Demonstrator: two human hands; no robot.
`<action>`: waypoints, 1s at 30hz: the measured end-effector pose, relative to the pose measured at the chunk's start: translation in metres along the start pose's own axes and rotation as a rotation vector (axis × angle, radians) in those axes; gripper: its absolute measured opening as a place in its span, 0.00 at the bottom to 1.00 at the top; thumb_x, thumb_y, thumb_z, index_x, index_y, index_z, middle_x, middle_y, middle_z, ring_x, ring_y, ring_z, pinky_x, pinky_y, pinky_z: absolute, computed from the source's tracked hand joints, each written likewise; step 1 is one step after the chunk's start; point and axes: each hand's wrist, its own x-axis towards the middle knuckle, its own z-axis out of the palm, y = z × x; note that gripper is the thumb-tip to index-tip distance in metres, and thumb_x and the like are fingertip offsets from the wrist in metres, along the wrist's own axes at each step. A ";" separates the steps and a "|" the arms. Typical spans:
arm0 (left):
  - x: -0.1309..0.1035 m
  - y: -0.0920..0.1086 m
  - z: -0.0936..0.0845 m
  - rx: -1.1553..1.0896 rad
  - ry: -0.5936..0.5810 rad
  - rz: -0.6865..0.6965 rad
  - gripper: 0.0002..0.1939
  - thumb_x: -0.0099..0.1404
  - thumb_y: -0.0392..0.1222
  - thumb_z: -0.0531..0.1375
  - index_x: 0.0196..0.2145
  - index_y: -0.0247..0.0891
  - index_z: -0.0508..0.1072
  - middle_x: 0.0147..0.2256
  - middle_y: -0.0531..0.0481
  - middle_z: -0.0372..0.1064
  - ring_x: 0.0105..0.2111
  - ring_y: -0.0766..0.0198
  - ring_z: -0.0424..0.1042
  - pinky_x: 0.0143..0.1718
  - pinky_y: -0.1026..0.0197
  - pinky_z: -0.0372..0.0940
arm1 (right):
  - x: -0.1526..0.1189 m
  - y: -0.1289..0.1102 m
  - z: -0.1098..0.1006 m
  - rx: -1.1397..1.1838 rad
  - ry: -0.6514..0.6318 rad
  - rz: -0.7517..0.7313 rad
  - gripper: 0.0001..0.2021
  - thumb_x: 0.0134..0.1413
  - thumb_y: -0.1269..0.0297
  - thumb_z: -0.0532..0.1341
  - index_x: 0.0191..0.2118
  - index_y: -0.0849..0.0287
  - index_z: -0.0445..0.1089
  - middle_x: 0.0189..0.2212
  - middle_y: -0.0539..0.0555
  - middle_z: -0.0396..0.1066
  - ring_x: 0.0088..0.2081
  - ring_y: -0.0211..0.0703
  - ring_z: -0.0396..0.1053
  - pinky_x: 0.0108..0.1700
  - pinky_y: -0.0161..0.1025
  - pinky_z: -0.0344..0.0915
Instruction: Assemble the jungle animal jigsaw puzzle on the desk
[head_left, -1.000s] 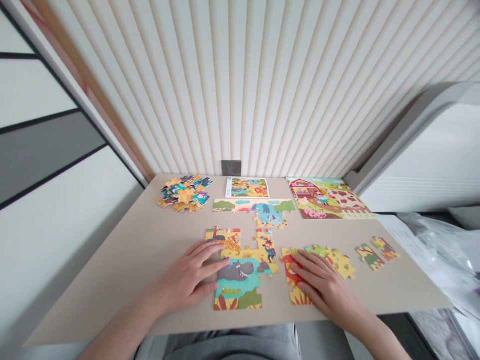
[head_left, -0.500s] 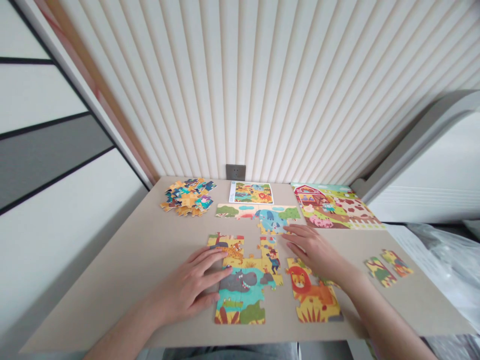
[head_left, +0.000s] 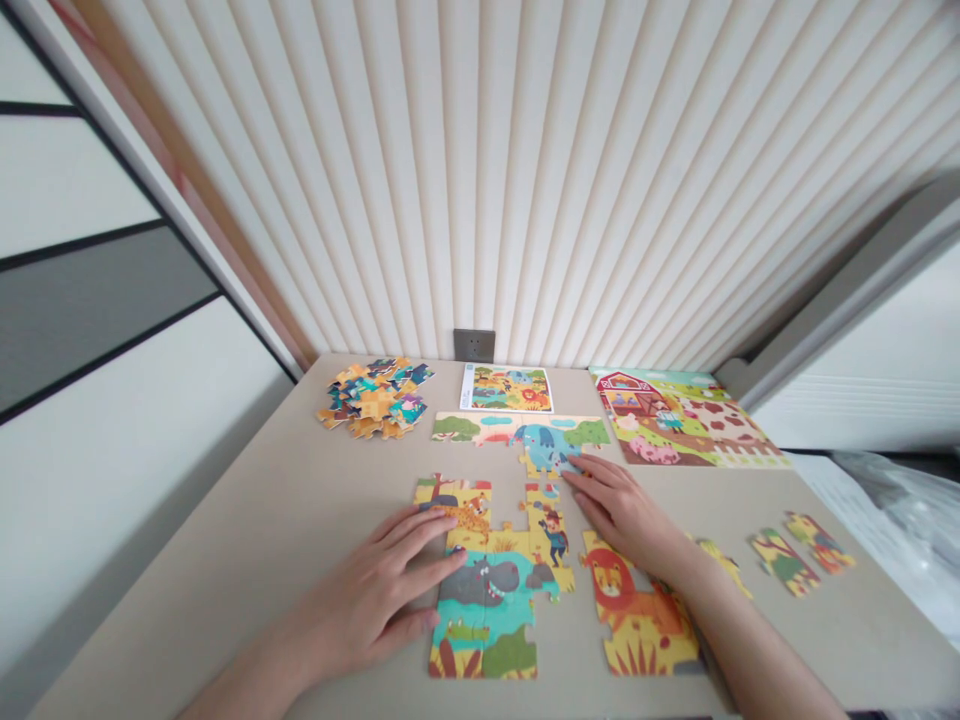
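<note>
My left hand [head_left: 390, 570] lies flat with fingers apart on the left edge of the joined hippo section [head_left: 491, 625], its fingertips over the leopard and hippo pieces. My right hand [head_left: 619, 505] is stretched out, fingertips touching the lower right of the elephant piece [head_left: 541, 448]. That piece is joined to a top strip [head_left: 469, 428] of trees and clouds. Below it, a narrow piece with a figure in a hat [head_left: 551, 525] joins the hippo section; a thin gap seems to part it from the elephant. A separate lion section [head_left: 637, 615] lies partly under my right forearm.
A picture card [head_left: 510, 388] lies behind the puzzle. At the back left is a heap of loose puzzle pieces [head_left: 375, 400]; at the back right, a farm puzzle [head_left: 686, 420]. Two loose pieces [head_left: 784, 560] lie to the right, beside a yellow piece [head_left: 724, 562] near my forearm.
The view has shifted slightly, so the table's things appear a little lower and spread wider. Both hands keep nearly the same places on the puzzle. A yellow piece now shows beyond my right forearm.
</note>
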 end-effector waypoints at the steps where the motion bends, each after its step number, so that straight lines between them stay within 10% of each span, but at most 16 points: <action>1: 0.000 0.000 0.000 0.003 -0.003 0.000 0.29 0.73 0.49 0.60 0.69 0.52 0.62 0.70 0.45 0.55 0.70 0.45 0.54 0.68 0.37 0.57 | 0.000 0.000 0.000 0.005 -0.002 0.004 0.20 0.71 0.64 0.55 0.64 0.48 0.70 0.65 0.57 0.67 0.66 0.54 0.64 0.66 0.57 0.65; 30: 0.001 -0.001 0.002 -0.022 0.012 0.009 0.28 0.73 0.50 0.60 0.69 0.52 0.63 0.69 0.45 0.57 0.69 0.46 0.55 0.69 0.38 0.57 | -0.002 -0.001 0.001 0.019 -0.017 0.023 0.21 0.71 0.63 0.55 0.66 0.48 0.68 0.65 0.56 0.67 0.67 0.54 0.63 0.67 0.57 0.63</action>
